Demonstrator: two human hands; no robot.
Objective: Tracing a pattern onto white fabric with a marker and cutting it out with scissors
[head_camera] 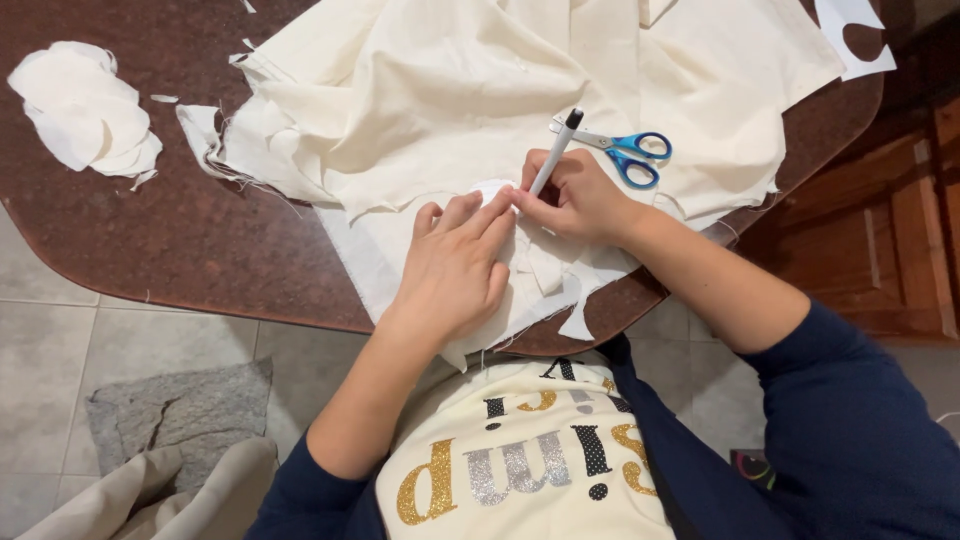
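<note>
My left hand (pixel 455 265) lies flat, fingers together, pressing a small white round template (pixel 492 188) onto cream fabric (pixel 480 90) spread over a dark brown table (pixel 150 230). My right hand (pixel 572 195) grips a white pen with a black cap (pixel 556 152), its tip at the edge of the template beside my left fingertips. Most of the template is hidden under my left hand. Blue-handled scissors (pixel 620 148) rest on the fabric just behind my right hand.
A pile of cut cream fabric circles (pixel 85 105) sits at the table's far left. A white paper scrap with a cut-out curve (pixel 855 35) lies at the far right. Grey and beige cloths (pixel 170 440) lie on the tiled floor. A wooden cabinet (pixel 890 230) stands to the right.
</note>
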